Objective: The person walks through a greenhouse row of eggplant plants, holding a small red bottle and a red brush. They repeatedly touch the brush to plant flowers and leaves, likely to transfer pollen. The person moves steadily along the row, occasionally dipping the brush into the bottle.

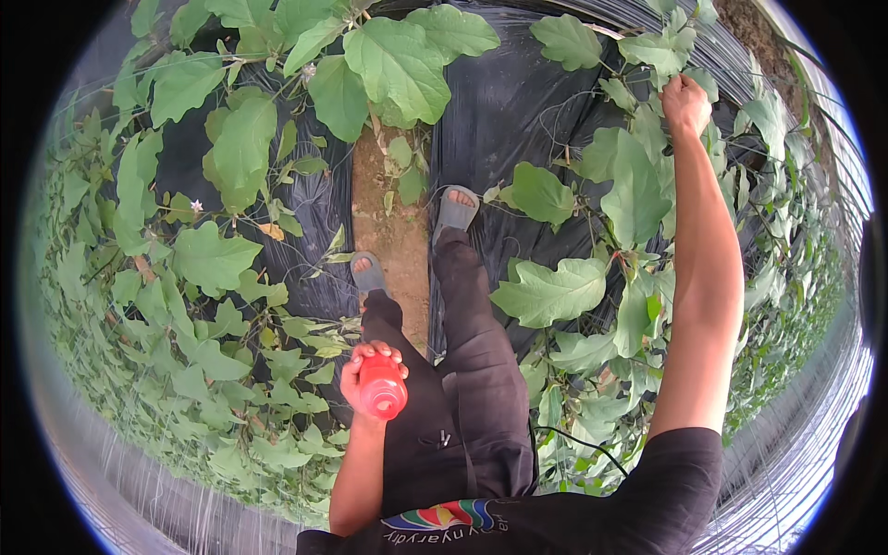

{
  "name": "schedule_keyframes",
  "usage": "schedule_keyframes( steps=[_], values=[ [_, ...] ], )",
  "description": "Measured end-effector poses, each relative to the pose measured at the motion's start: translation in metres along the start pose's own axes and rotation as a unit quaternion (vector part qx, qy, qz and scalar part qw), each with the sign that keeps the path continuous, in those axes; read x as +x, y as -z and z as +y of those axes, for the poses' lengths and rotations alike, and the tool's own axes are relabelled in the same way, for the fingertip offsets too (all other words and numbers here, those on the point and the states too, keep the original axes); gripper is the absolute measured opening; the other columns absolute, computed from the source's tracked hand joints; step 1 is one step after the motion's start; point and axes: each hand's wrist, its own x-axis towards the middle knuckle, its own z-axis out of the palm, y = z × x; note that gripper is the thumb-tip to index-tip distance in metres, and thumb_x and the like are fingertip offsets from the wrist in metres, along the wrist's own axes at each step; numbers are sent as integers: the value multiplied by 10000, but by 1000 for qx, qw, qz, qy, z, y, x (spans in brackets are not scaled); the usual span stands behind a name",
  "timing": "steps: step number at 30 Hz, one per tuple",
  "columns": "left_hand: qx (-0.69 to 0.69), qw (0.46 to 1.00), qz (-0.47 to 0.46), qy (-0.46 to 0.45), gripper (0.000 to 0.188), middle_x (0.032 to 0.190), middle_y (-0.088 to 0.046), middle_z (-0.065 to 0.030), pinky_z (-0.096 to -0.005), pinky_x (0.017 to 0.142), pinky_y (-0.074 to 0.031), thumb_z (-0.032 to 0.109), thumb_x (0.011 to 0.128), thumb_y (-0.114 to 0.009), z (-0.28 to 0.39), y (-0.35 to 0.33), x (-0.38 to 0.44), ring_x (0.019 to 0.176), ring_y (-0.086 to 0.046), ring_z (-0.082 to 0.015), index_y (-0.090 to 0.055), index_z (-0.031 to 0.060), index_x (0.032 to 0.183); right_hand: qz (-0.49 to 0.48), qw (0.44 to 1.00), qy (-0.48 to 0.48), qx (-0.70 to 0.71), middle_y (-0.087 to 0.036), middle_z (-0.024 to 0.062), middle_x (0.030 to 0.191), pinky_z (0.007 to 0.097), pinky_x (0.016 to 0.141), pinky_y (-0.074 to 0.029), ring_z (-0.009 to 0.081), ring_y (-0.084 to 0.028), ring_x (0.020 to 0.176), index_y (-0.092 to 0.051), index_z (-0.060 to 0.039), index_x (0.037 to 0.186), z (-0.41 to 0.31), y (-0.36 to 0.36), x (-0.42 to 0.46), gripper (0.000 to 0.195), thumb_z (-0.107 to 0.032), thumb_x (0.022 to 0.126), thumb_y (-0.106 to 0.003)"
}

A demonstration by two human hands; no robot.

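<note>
My left hand (352, 380) is wrapped around a red plastic bottle (378, 381) in front of my thighs, its round end tilted up towards me. My right arm stretches far out to the upper right. There my right hand (685, 105), its fingers curled, is at the leafy top of an eggplant plant (659, 52). Its fingertips are hidden, so whatever lies between them cannot be made out. Broad eggplant leaves (635, 187) hang just below that hand, close to my forearm.
My sandalled feet straddle a bare soil path (390, 229) between beds under black plastic mulch (510, 104). Dense eggplant foliage (215, 260) with a pale flower (196, 206) fills the left side. Thin strings run among the plants. A dark cord (583, 442) hangs by my right hip.
</note>
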Motion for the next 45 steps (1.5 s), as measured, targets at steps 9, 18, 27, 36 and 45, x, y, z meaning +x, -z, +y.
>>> schedule_keyframes(
  steps=[9,18,27,36,45],
  values=[
    [-4,1000,14,-7,237,971,-558,-145,-438,696,-529,223,906,-412,7,-1,-1,907,-547,-309,-560,42,945,-86,996,-13,14,-684,165,1038,418,909,-484,376,-638,988,-682,-174,1135,-2,7,9,411,-357,858,-439],
    [-10,1000,1,0,241,987,-567,-132,-432,704,-523,238,923,-419,11,5,0,932,-547,-299,-572,54,950,-20,999,-34,-18,-658,183,1103,422,926,-475,388,-620,1025,-653,-160,1183,0,6,-5,429,-346,864,-434],
    [-23,1000,-7,-11,232,977,-566,-133,-436,701,-534,231,905,-425,17,18,-9,927,-547,-301,-566,52,945,74,972,-14,221,-718,98,927,312,746,-534,216,-703,772,-626,-37,1180,-4,28,-64,428,-357,919,-514],
    [-58,998,-6,-13,207,962,-566,-126,-434,694,-547,226,879,-451,36,42,-30,906,-559,-298,-560,57,930,118,909,46,396,-673,140,1021,273,736,-549,171,-675,801,-505,34,1276,26,79,-229,358,-197,1002,-481],
    [-94,995,-9,-27,213,963,-575,-119,-436,682,-519,242,894,-454,78,93,-77,917,-551,-298,-576,69,916,-18,896,84,436,-658,154,1065,302,823,-543,178,-662,867,-490,33,1305,-40,81,-400,360,-166,1006,-472]
  ],
)
